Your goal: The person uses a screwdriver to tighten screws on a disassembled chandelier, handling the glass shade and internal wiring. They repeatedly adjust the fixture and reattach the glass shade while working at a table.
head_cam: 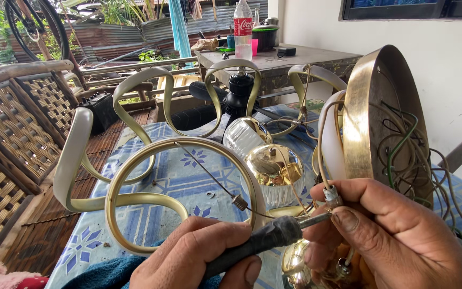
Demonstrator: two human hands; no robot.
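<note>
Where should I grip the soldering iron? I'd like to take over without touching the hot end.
Take the soldering iron by its dark padded handle, where the left hand holds it now, coming from the near left. Its bare metal tip points right, toward the wire end pinched by the right hand.

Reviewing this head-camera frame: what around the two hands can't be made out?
- Soldering iron tip: hidden behind the right hand thumb, so contact with the threaded wire end is unclear.
- Iron's handle end: covered by the left hand.
- Both wrists: cut off by the bottom edge.
- Wires in the brass canopy: tangled, connections untraceable.
- Lower brass globe: mostly behind the right hand.
</note>
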